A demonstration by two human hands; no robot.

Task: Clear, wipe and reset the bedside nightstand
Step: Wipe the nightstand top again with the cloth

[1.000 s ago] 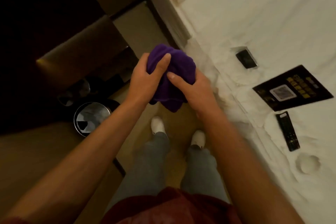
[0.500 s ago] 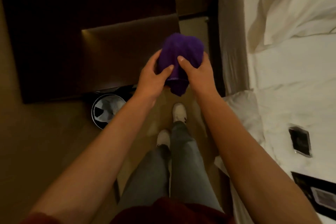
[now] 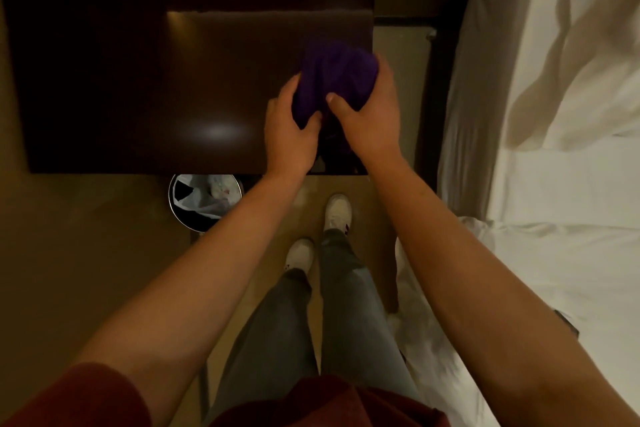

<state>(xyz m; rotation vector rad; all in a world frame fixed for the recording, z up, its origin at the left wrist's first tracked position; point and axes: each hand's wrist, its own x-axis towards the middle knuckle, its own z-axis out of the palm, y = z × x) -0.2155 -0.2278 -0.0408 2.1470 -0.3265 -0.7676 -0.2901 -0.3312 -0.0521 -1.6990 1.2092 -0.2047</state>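
while both hands hold it, the purple cloth (image 3: pixel 334 80) sits bunched up over the right part of the dark nightstand (image 3: pixel 214 87). the left hand (image 3: pixel 289 130) grips the cloth from the left side, with its thumb pressed into the lower folds. the right hand (image 3: pixel 369 114) wraps around the cloth from the right side, its thumb on the front and its fingers curled behind. you cannot tell if the cloth touches the wood or is just above it. the top of the nightstand is shiny, with a soft spot of light near its front edge. a round bin (image 3: pixel 204 201) with a plastic bag in it stands on the floor, partly under the front edge of the nightstand. two white shoes (image 3: pixel 337 211) stand on the floor between the bin and the bed. the bed (image 3: pixel 571 184) with white sheets is on the right.
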